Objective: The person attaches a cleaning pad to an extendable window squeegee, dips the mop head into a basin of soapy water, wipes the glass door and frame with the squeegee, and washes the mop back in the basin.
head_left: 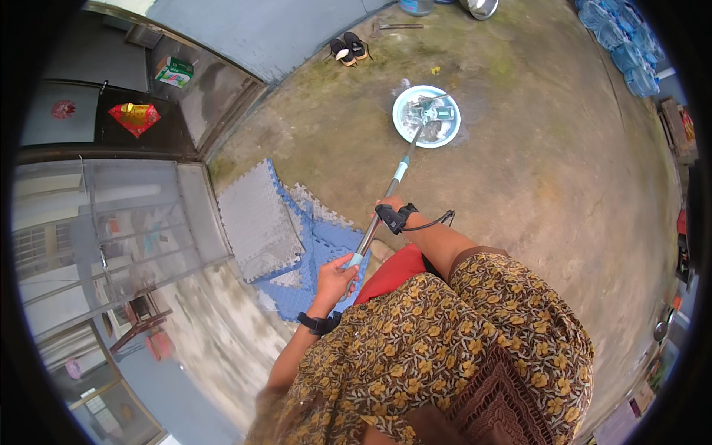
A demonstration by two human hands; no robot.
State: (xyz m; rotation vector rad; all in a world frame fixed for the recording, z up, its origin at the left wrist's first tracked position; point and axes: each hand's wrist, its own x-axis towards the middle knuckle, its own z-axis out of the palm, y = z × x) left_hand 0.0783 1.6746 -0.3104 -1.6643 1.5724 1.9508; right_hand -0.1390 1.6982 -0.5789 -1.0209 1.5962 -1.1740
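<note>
A long metal mop pole (pixel 382 214) with pale blue joints runs from my hands up to a round basin. My left hand (pixel 335 281) grips the lower end of the pole, thumb on top. Farther up, my right hand (pixel 391 204) is closed around the metal shaft. The mop's head (pixel 436 113) lies inside the white and light blue basin (pixel 396 123), among what looks like suds and water. What the mop head presses on cannot be made out. Both wrists wear black straps.
Foam puzzle mats (pixel 258 222), grey and blue, lie piled left of the pole. Black shoes (pixel 349 49) and a hatchet (pixel 397 26) are near the wall beyond. Large blue water bottles (pixel 623 50) stand at the upper right. Glazed doors (pixel 139 222) line the left side.
</note>
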